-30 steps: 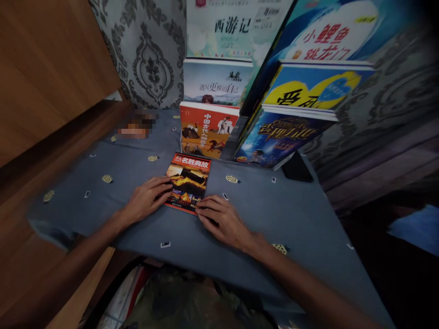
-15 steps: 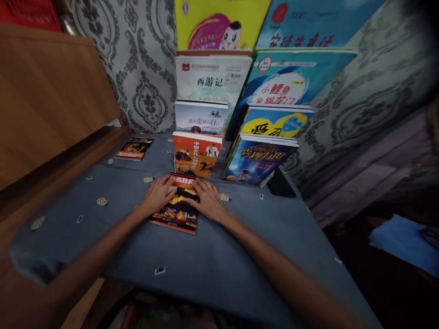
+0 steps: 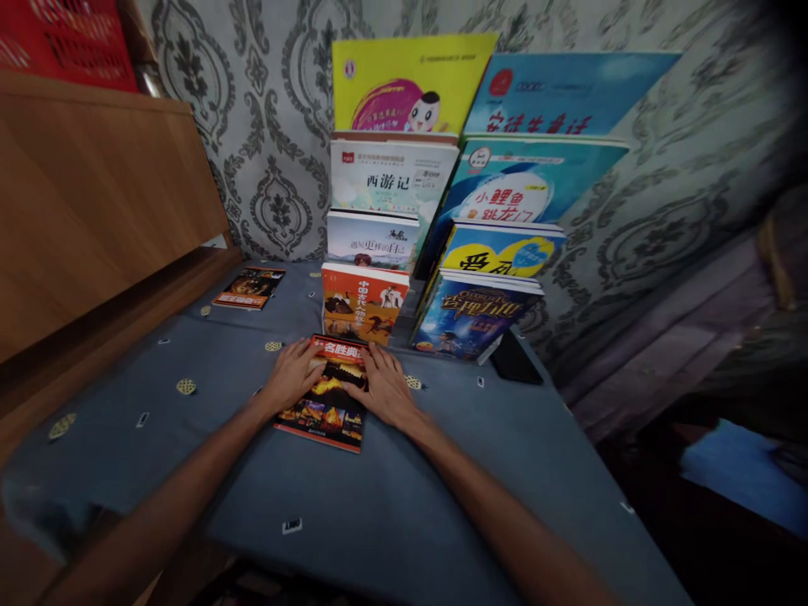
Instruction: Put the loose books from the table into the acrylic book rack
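A thin book (image 3: 334, 387) with a black and orange cover and white Chinese characters at the top lies on the cloth-covered table. My left hand (image 3: 292, 376) rests along its left edge, fingers stretched forward, thumb over the cover. Across its right edge lies my right hand (image 3: 386, 389), with the fingers extended and the thumb spread onto the cover. Both hands are open and touch the book, partly covering its sides. Just behind its top edge stands an orange book (image 3: 364, 303).
Several books stand in two tiered columns, including a dark blue book (image 3: 473, 316) at front right. A small dark-covered book (image 3: 250, 288) lies at left. A black flat object (image 3: 516, 360) rests at right. The wooden cabinet (image 3: 107, 177) borders the left side; patterned wallpaper (image 3: 271, 101) is behind.
The camera has tilted up slightly, so the whole scene sits lower and the tops of the rear books show. Both hands stay on the book in nearly the same place.
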Available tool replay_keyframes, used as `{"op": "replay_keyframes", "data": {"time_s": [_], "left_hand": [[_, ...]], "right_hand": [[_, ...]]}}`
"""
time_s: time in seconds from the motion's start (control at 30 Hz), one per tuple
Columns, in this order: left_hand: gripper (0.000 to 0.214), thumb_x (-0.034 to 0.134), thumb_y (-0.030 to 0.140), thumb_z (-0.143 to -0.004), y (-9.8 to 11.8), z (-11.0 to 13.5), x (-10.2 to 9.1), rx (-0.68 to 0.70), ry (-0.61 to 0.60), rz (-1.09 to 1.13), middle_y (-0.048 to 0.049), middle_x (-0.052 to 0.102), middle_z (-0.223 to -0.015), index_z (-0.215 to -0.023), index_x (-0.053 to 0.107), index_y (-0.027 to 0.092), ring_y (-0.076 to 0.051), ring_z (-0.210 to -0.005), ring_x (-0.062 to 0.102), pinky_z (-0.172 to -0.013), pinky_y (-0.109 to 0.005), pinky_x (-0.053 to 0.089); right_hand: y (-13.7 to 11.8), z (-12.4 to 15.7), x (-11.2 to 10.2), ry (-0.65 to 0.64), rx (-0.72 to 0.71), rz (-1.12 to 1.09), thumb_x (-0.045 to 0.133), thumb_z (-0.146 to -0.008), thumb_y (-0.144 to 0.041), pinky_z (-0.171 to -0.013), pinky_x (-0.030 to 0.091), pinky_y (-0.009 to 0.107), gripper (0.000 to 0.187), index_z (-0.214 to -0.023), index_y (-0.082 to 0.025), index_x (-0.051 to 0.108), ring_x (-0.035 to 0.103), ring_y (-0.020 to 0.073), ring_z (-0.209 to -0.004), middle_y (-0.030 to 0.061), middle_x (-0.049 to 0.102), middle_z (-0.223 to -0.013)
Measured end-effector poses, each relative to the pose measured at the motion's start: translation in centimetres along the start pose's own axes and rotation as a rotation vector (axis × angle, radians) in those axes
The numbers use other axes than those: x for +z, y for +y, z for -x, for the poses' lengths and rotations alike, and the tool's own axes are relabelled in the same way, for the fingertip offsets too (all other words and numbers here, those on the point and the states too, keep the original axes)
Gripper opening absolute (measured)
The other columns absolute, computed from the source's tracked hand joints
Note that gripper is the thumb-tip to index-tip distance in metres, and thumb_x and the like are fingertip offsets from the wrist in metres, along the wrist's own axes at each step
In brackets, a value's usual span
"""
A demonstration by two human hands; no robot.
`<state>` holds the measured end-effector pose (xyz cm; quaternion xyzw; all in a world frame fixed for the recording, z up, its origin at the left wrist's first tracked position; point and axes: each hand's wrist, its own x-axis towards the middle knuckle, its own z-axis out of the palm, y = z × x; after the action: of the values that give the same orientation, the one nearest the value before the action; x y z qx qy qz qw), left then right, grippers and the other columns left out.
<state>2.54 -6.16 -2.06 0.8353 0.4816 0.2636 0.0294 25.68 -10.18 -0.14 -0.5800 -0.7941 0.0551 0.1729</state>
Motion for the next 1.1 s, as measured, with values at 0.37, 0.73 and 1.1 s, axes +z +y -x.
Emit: {"op": "replay_keyframes", "data": {"time_s": [0.37,0.73,1.1], "left_hand": [[0.04,0.059,0.042,-0.085,-0.5,-1.3,-1.5,-0.2,0.034,0.673,-0.0111,0.072,-0.116,-0.115,0.067,0.016,-0.027,-0.11,0.065,-0.101,-0.042,0.048],[0.055,0.089,0.046,-0.058,0.7,-1.1,-1.4,-0.609,-0.018,1.351,-0.0051,0.076,-0.081,-0.097,0.069,0.013,-0.018,-0.068,0.07,-0.067,-0.025,0.054],[0.036,0.087,0.029,-0.069,1.7,-0.9,-2.8,-0.665,-0.123,1.617,-0.0094,0.077,-0.091,-0.095,0.071,0.012,-0.02,-0.076,0.074,-0.073,-0.028,0.058]], "right_hand": [[-0.3,0.4,-0.4,0.029,-0.036,0.008,0.059,-0.09,-0.059,-0.113,0.034,0.055,0.076,-0.143,-0.006,0.048,0.04,0.0384,-0.141,0.0279,0.041,-0.154],[0.0,1.5,0.5,0.035,-0.042,-0.021,0.058,-0.091,-0.056,-0.113,0.035,0.057,0.073,-0.147,-0.011,0.044,0.039,0.0384,-0.143,0.0253,0.037,-0.157],[0.6,2.9,1.3,0.118,0.055,-0.287,0.052,-0.096,-0.052,-0.114,0.037,0.056,0.066,-0.152,-0.021,0.039,0.039,0.0339,-0.145,0.0195,0.036,-0.159]]}}
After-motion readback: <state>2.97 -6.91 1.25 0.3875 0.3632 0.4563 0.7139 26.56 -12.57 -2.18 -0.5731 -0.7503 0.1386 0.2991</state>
